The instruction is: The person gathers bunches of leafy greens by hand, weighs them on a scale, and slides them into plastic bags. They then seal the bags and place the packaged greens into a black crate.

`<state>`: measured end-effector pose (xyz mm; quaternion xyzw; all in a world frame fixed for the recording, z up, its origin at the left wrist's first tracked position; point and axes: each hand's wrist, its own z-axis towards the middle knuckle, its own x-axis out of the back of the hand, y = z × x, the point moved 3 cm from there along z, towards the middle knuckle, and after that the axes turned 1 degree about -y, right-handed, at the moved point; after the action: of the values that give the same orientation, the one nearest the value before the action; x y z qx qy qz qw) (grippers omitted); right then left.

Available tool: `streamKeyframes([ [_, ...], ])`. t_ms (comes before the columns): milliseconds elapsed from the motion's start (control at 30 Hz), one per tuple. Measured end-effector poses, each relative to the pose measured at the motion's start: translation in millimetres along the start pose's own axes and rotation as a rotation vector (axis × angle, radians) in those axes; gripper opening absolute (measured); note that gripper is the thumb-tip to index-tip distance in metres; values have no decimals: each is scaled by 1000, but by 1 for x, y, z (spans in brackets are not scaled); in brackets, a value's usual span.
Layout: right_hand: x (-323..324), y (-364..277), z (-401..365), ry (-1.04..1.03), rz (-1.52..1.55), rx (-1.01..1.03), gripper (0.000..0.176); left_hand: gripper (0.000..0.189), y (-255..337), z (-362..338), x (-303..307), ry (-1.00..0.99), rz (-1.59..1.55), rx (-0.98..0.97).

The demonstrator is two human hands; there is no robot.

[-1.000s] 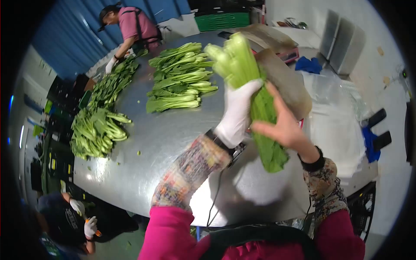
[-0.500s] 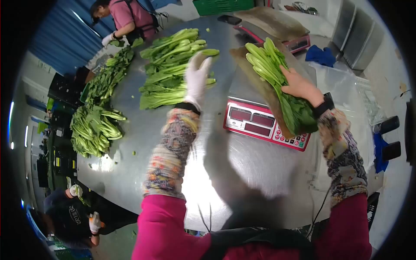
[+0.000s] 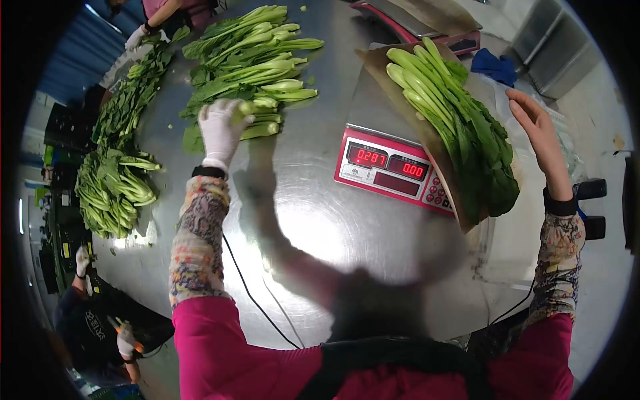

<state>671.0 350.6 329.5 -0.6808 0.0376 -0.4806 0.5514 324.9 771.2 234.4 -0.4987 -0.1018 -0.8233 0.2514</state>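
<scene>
My left hand (image 3: 221, 133), in a white glove, is closed around the pale stem of a leafy green (image 3: 244, 111) at the near end of a row of greens (image 3: 250, 70). My bare right hand (image 3: 539, 133) is open, fingers apart, just right of a bunch of greens (image 3: 460, 127). That bunch lies on a brown sheet (image 3: 380, 63) on top of a red-framed scale (image 3: 400, 167). The scale's lit red display reads 0.287 and 0.00.
More greens (image 3: 117, 190) are heaped on the metal table (image 3: 300, 220) at left. Behind them a co-worker's gloved hand (image 3: 137, 38) touches leaves. Another co-worker (image 3: 87, 327) is at lower left. A second scale (image 3: 460, 44) and blue cloth (image 3: 494, 67) are at upper right.
My right hand has let go of the bunch and moved right. The scale's display has lit up. My left hand has moved left and down and closed on a stem. The view has shifted.
</scene>
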Motion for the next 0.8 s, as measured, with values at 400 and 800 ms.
streamKeyframes([
  [400,-68,73,43,74,-117,252,52,54,190,99,59,21,-1461,637],
  [800,-132,7,-81,-176,211,205,59,38,230,-93,78,-252,-2434,1331],
])
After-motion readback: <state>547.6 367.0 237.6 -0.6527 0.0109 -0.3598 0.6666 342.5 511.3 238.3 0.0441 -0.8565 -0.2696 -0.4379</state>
